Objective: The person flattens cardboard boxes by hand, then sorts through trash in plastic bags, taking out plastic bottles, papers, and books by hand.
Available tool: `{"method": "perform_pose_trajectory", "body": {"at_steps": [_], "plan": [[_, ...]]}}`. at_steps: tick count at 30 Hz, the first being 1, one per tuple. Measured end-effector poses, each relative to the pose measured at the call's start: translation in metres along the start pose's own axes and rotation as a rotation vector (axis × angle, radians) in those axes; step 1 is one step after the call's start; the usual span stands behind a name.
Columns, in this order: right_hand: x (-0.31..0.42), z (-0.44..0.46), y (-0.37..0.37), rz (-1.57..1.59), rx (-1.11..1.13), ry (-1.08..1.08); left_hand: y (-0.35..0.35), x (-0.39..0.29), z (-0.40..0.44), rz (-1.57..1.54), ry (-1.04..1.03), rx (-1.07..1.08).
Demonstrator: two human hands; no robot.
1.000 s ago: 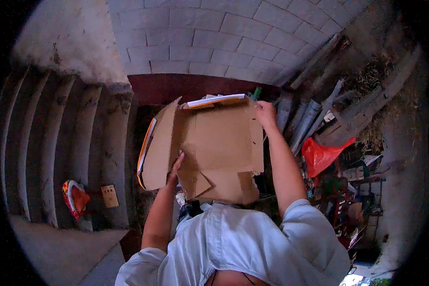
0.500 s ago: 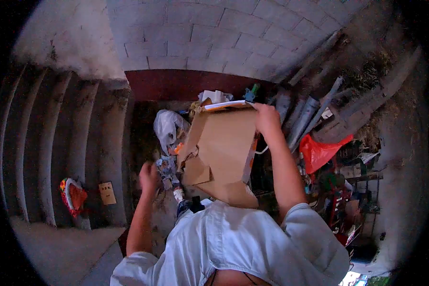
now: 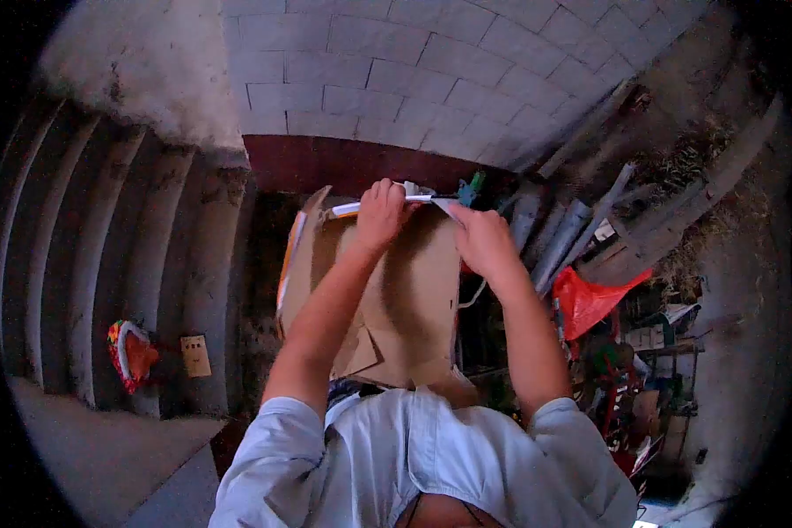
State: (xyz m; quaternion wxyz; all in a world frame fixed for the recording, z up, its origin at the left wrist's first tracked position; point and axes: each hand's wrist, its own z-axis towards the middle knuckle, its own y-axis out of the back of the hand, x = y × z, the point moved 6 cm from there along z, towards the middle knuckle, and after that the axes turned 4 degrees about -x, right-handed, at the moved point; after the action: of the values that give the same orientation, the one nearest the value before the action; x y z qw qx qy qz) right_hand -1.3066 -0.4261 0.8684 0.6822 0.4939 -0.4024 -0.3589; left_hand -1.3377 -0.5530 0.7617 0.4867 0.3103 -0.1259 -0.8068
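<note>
An opened cardboard box (image 3: 414,290) hangs in front of my body, its brown inner side facing me. My left hand (image 3: 382,214) has its fingers wrapped over the white and orange far edge of the cardboard. Close to its right, my right hand (image 3: 484,236) pinches the same edge near the far right corner. My left forearm crosses over the cardboard. A side flap with a white and orange edge stands out at the left, and a loose-looking inner flap (image 3: 358,352) lies near my shirt.
Concrete steps (image 3: 163,264) rise at the left, with a colourful bag (image 3: 133,355) and a small tan board (image 3: 195,355) on them. A block wall (image 3: 396,70) stands ahead. Pipes (image 3: 561,236), a red plastic bag (image 3: 590,301) and assorted clutter are at the right.
My left hand let go of the cardboard's left side, swung out left, and now grips the far edge. My right hand shifted slightly left and down along that edge. The cardboard spread wider again.
</note>
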Motion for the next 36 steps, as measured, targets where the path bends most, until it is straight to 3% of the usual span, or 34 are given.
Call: {"method": "perform_pose_trajectory", "body": {"at_steps": [4,8,10,13,15,17,19,22,25,32,36], "plan": [[-0.011,-0.01,0.004,0.124,0.035,0.022,0.023,-0.008,0.01,-0.074,-0.268,0.08],[-0.008,-0.011,0.017,0.37,0.171,-0.086,0.032,-0.015,0.017,-0.018,-0.377,0.186],[-0.011,-0.004,0.02,0.355,0.159,0.013,0.036,-0.02,0.022,0.019,-0.374,0.322],[-0.033,0.0,0.009,0.405,0.148,-0.013,0.042,-0.029,0.028,0.002,-0.465,0.245],[-0.043,-0.001,0.0,0.39,0.093,-0.082,0.071,-0.049,0.038,0.119,-0.49,-0.033],[-0.044,-0.006,-0.008,0.299,-0.015,-0.153,0.082,-0.055,0.032,0.039,-0.252,-0.118],[-0.036,-0.01,-0.01,0.285,-0.11,-0.121,0.066,-0.041,-0.005,-0.231,0.244,-0.013],[-0.02,-0.017,-0.005,0.238,-0.083,-0.117,0.011,-0.04,-0.054,-1.852,1.349,0.205],[-0.013,-0.024,-0.013,0.206,-0.012,-0.04,0.004,-0.028,-0.052,-1.889,1.688,-0.291],[-0.015,-0.032,-0.018,0.301,-0.101,-0.018,0.002,-0.017,-0.063,-1.799,1.452,-0.216],[-0.019,-0.038,-0.026,0.278,-0.152,0.03,0.003,-0.017,-0.067,-1.738,1.497,-0.167]]}}
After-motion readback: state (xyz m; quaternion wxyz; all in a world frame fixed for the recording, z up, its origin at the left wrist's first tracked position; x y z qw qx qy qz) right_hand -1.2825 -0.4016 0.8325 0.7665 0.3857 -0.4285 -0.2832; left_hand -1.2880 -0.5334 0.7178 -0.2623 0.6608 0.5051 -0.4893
